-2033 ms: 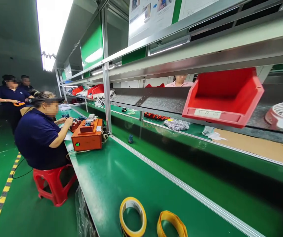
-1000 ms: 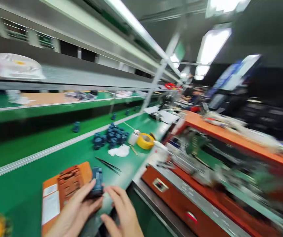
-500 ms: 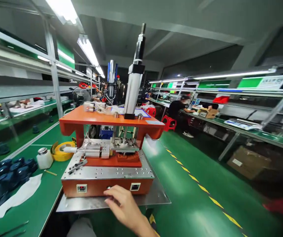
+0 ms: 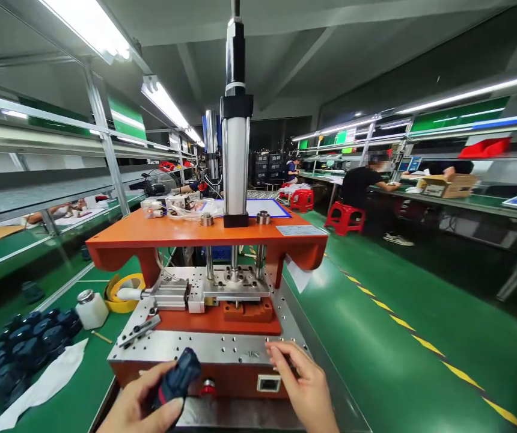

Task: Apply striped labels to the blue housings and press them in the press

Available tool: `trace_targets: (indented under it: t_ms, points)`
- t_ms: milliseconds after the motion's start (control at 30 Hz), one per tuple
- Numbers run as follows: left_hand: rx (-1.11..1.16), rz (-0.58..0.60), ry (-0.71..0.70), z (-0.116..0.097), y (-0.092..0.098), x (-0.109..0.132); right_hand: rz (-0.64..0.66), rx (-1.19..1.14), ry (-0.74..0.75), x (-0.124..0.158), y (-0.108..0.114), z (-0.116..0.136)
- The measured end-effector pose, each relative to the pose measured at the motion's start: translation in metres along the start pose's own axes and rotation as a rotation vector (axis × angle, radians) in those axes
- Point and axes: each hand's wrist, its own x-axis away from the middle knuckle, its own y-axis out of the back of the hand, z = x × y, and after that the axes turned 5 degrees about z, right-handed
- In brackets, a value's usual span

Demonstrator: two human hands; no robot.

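Note:
My left hand (image 4: pixel 143 400) grips a dark blue moulded part (image 4: pixel 185 374) with a pinkish-red strip on it, held just in front of the orange press (image 4: pixel 204 231). Its exact kind is not clear. Beyond the machine's front right corner area, my right hand (image 4: pixel 306 382) hovers with loosely bent fingers and a gap behind the thumb; nothing shows in it. A red button (image 4: pixel 208 386) sits on the press front between both hands. Under the press plate (image 4: pixel 235 288) lies an orange-brown fixture block (image 4: pixel 247 311), beside a horizontal cylinder (image 4: pixel 171 294).
Several dark blue parts (image 4: pixel 37 337) lie on the green bench at left, by a white cloth (image 4: pixel 46 382), a white bottle (image 4: pixel 91 310) and a yellow tape roll (image 4: pixel 125 291). Red stools (image 4: pixel 346 218) and a seated person (image 4: pixel 364 183) are at right.
My right hand has left the button area and moved right and slightly up. My left hand has come into view holding the dark blue part. The view has shifted closer to the press.

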Motion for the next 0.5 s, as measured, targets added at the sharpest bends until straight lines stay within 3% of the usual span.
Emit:
trace_targets:
  t_ms: [133, 233, 500]
  points:
    - [-0.003, 0.059, -0.085, 0.004, -0.031, -0.032, -0.036, 0.014, 0.019, 0.001, -0.003, 0.003]
    - [-0.012, 0.077, -0.14, 0.006, -0.043, -0.047, -0.053, 0.087, 0.067, -0.001, -0.006, 0.005]
    - [-0.005, 0.079, -0.114, 0.028, -0.04, -0.061, -0.08, 0.154, 0.101, 0.0, -0.014, 0.005]
